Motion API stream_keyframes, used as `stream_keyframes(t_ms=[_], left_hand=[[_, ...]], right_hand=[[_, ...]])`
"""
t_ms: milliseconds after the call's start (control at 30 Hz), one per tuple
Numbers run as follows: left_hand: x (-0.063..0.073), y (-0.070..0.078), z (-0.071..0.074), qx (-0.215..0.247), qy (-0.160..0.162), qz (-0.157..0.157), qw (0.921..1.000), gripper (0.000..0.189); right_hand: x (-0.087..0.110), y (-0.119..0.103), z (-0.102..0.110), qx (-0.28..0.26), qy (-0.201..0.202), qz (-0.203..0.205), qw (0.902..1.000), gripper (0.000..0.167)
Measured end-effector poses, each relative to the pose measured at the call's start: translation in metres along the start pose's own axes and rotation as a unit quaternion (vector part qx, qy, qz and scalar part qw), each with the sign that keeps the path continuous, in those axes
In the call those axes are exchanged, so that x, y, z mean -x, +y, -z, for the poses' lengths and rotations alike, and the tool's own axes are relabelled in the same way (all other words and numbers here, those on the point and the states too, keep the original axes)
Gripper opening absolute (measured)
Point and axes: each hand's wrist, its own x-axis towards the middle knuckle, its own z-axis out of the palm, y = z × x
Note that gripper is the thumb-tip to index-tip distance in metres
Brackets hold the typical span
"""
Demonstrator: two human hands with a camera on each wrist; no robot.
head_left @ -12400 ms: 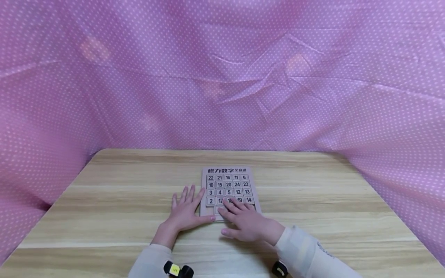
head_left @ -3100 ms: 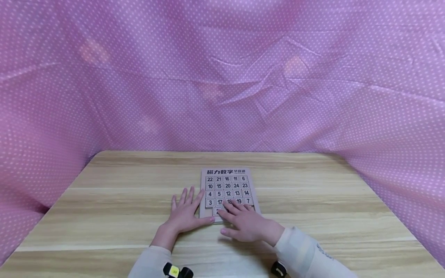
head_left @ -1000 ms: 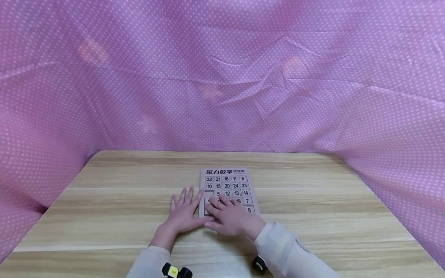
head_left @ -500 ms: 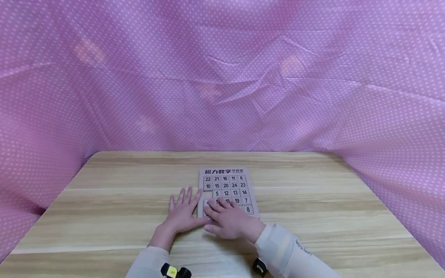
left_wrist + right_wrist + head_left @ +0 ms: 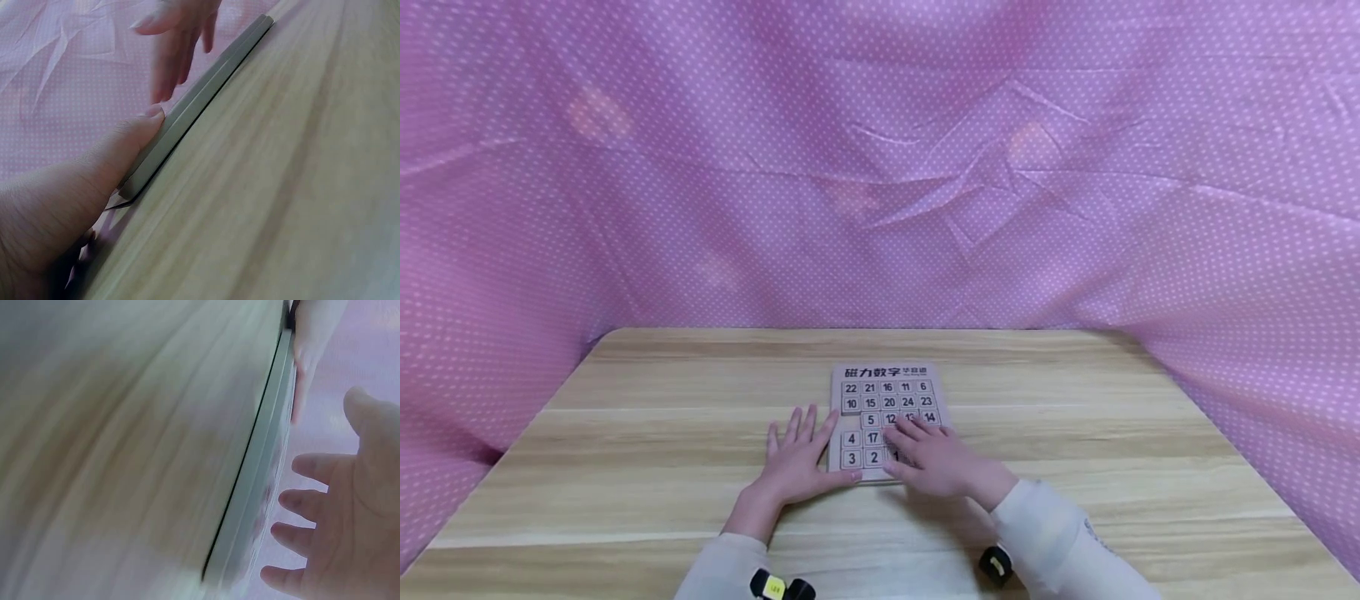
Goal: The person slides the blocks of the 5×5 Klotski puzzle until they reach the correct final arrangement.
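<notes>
A number sliding puzzle (image 5: 883,372) lies flat on the table, with rows of square numbered tiles under a dark printed title. Its vacant cell (image 5: 851,422) is at the left end of the third row, between tile 10 (image 5: 852,404) and tile 4 (image 5: 852,438). My left hand (image 5: 797,467) lies with spread fingers at the puzzle's left side, its thumb (image 5: 140,128) on the near edge. My right hand (image 5: 938,460) hovers over the lower right tiles and hides several of them. In the right wrist view its fingers (image 5: 300,503) are extended, apart from the board.
The wooden table (image 5: 647,433) surrounds the puzzle. Pink dotted cloth (image 5: 880,208) hangs behind the table and along both sides. A black wrist camera (image 5: 782,585) sits at the left sleeve, and another (image 5: 996,567) at the right.
Since 3.1 s ago, tiles 4 and 3 have slid one place toward me, shifting the vacant cell up from the bottom-left corner. My right hand went left, then back right, lifting off.
</notes>
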Motion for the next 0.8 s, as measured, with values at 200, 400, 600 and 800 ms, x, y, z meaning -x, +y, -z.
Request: stream_keyframes(t_ms=[200,400,600,800], left_hand=[[-0.002,-0.002,0.001,0.002,-0.003,-0.001,1.0000,0.101],[-0.002,-0.003,0.002,0.003,-0.007,-0.001,1.0000,0.101],[-0.003,-0.004,0.002,0.000,-0.007,0.001,1.0000,0.101],[-0.004,-0.003,0.002,-0.001,-0.008,0.002,1.0000,0.101]], right_hand=[[0.009,0.018,0.001,-0.006,0.013,-0.024,0.9996,0.060],[0.010,0.021,0.002,0.002,0.014,-0.027,0.9995,0.061],[0.009,0.020,0.002,0.006,0.018,-0.019,0.9996,0.063],[0.004,0.015,0.001,0.017,0.010,-0.010,0.9998,0.066]])
